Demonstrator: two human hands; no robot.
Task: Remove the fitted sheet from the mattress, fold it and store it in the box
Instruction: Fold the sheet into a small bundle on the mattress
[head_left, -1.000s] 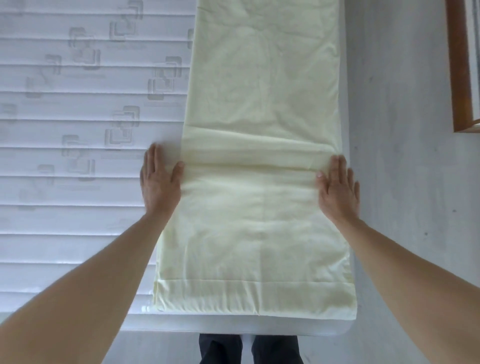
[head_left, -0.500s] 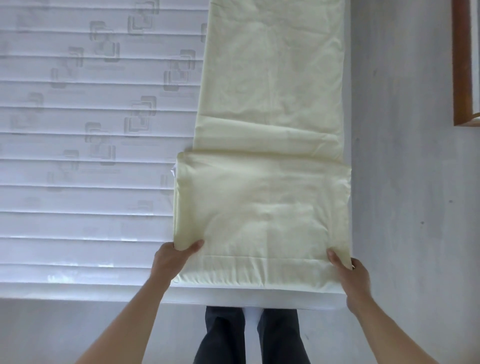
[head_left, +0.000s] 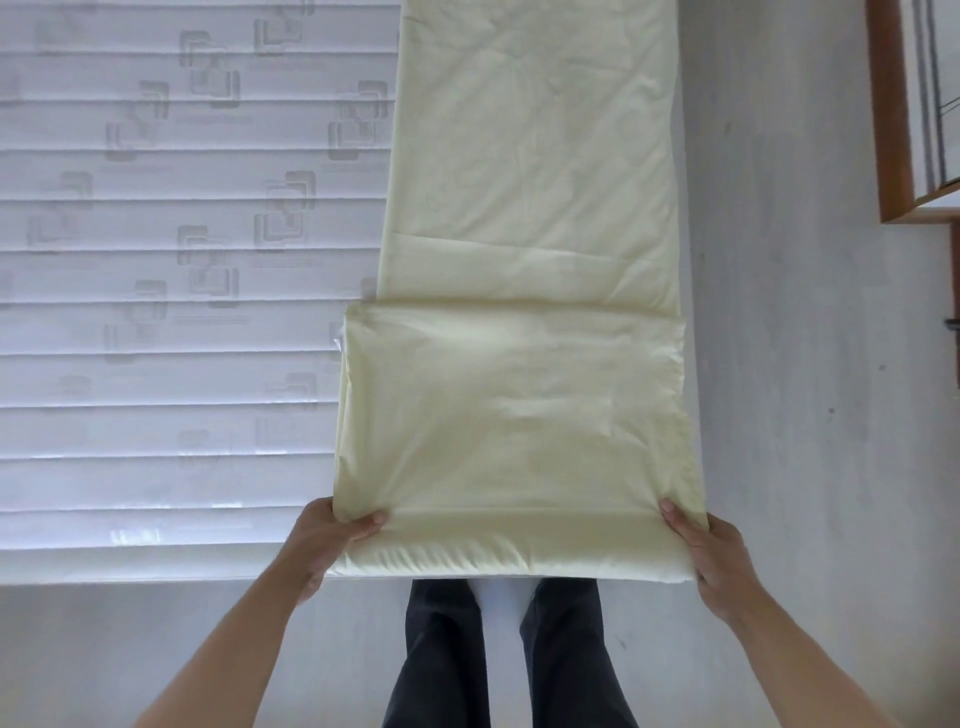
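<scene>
**Both hands pinch the sheet's near end, folded back over itself**

Since a second ago my hands have left the sides of the sheet, where they lay flat, and come back to its near end; half a second ago they already held it there, and that hold looks the same now.

Hidden first: the fingers of both hands sit under the cloth, so I see only thumbs and knuckles. The far end of the sheet (head_left: 530, 260) is cut off by the top edge, and I cannot count the layers in the fold. No box shows. My legs (head_left: 498, 654) are partly covered by the sheet's near edge.

The sheet is a long pale-yellow strip lying on the mattress (head_left: 156, 312), along its right edge. Its long axis runs straight away from my hands. The near part is doubled back, making a wider, thicker panel whose far fold line lies well beyond both thumbs.

My left hand (head_left: 327, 540) pinches the near-left corner, thumb on top pressing cloth against the fingers below. My right hand (head_left: 711, 556) pinches the near-right corner the same way, thumb laid along the edge. The cloth between them is drawn fairly taut, and its near edge hangs just past the mattress, over the floor (head_left: 805, 364).
</scene>
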